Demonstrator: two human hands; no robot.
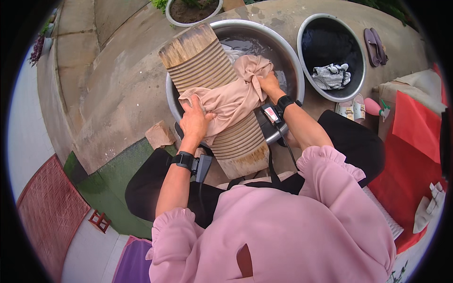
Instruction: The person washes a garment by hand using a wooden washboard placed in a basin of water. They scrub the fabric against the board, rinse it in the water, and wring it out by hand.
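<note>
A wet pink cloth lies across a ridged wooden washboard, with one bunched end off the board's right side. My left hand grips the cloth's left end against the ridges, thumb apart from the fingers. Part of that grip is hidden, and a small greyish edge shows by the fingers. At the bunched end, my right hand is closed on the fabric. The washboard leans over a large metal basin holding water. Behind the cloth, some white fabric shows in the basin.
A second basin at right holds dark water or cloth and a grey-white cloth. Purple slippers, patterned sandals and a pink spray bottle are nearby. A brick sits left; a planter stands beyond.
</note>
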